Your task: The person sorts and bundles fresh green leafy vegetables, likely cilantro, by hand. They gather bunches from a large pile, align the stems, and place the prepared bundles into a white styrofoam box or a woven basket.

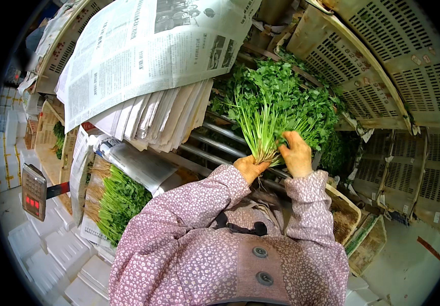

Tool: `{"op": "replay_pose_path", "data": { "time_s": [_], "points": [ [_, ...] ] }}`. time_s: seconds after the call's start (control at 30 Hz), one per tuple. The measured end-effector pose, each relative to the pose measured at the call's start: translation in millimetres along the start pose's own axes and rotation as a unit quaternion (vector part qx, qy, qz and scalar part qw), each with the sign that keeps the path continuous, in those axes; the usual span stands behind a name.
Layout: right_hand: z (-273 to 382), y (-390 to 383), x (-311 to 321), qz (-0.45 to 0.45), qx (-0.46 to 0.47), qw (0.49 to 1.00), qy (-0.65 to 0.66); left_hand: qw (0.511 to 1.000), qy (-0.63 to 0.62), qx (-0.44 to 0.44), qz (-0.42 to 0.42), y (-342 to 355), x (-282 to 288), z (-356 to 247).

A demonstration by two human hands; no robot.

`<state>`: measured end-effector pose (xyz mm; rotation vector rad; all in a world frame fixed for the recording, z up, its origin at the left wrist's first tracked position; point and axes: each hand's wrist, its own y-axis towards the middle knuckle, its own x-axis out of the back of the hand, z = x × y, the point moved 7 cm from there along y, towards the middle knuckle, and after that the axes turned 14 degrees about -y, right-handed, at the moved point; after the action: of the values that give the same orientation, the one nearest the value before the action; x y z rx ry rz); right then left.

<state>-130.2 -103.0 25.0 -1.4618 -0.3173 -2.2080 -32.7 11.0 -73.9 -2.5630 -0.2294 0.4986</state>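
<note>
My left hand (249,168) is closed round the root end of a bunch of coriander (258,125). Its pale green stems fan away from me, and thin roots hang below my fingers. Against the right side of those stems, my right hand (297,157) is curled with thumb and fingertips pinched together on some stalks; the exact stalks are partly hidden. Behind the bunch spreads a heap of loose coriander (314,109), its leaves merging with those I hold. Under the bunch run shiny metal bars (220,145).
A thick stack of newspapers (143,56) rises at left. Below it lie bundled greens (123,201) with roots facing left, near a scale display (34,191). Slatted plastic crates (352,76) stand at right. White foam boxes (51,255) cover the lower left.
</note>
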Motion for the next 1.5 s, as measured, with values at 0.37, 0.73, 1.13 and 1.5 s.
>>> {"op": "replay_pose_path", "data": {
  "time_s": [0.37,0.73,1.13,1.5],
  "points": [
    [20,10,4,0.110,-0.005,0.994,0.013,0.988,-0.152,0.010,-0.015,6,2,17],
    [3,-61,18,0.253,0.081,0.941,0.208,0.949,-0.315,-0.010,-0.005,11,13,26],
    [-40,-51,34,-0.219,-0.020,0.971,-0.093,0.961,-0.229,0.139,0.062,0,-16,26],
    [7,-74,0,-0.171,0.183,0.967,-0.042,0.951,-0.290,0.111,-0.009,4,-18,38]
  ]
}}
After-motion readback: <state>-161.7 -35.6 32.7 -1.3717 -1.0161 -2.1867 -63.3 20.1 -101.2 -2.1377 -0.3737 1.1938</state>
